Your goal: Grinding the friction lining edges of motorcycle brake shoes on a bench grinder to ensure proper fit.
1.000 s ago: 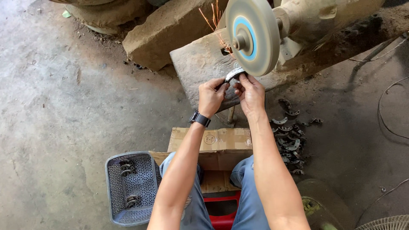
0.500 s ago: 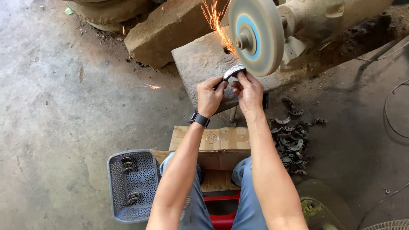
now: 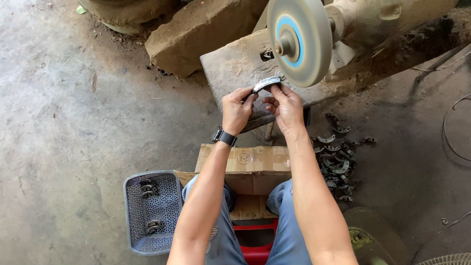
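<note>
At upper centre, the left hand (image 3: pixel 237 110) and right hand (image 3: pixel 284 105) each pinch an end of a curved metal piece (image 3: pixel 266 84), steadying it just below the grinding wheel (image 3: pixel 300 40). A perforated basket (image 3: pixel 149 211) sits lower left, within easy reach.

the curved piece (image 3: pixel 266 84) pinched in both hands looked like bare metal, bright along its edge, while the grinding wheel (image 3: pixel 300 40) was matt and gritty-grey. the cardboard box (image 3: pixel 252 167) was dull brown paper, the perforated basket (image 3: pixel 152 211) seemingly grey plastic, and the concrete floor (image 3: pixel 73 122) rough and dusty.
</note>
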